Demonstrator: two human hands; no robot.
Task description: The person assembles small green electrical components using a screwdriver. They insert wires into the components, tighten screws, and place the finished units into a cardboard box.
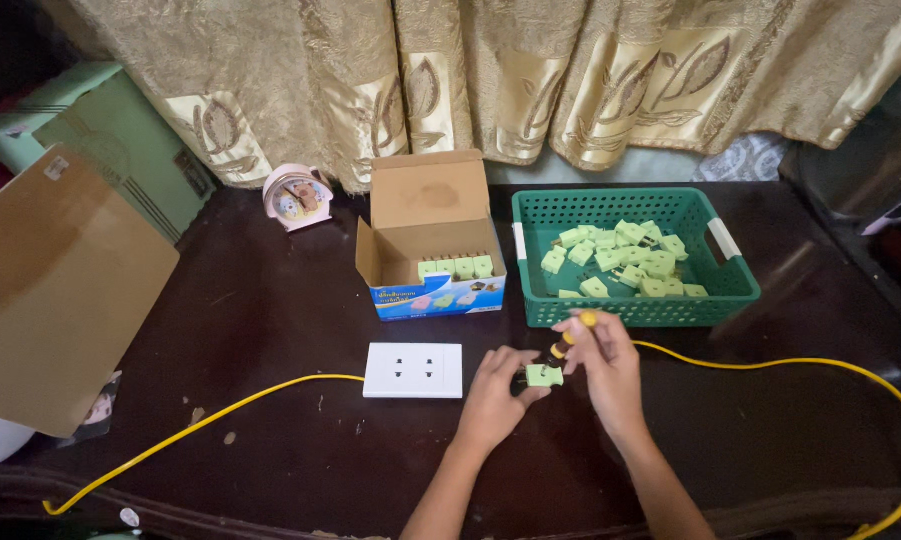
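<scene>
My left hand (493,395) pinches a small light-green plug adapter (543,375) against the dark table. My right hand (604,365) grips a screwdriver with a yellow and black handle (571,335), its tip down on the adapter. A white double wall socket (413,370) lies just left of my left hand. Behind my hands stands a green plastic basket (730,290) holding several more green adapters (625,258). An open cardboard box (432,245) to its left has a row of green adapters inside.
A yellow cable (820,363) runs across the dark table (270,320) from the left front to the right. A small pink alarm clock (296,197) stands at the back left. A large cardboard sheet (55,290) leans at the left. Gold curtains (470,70) hang behind.
</scene>
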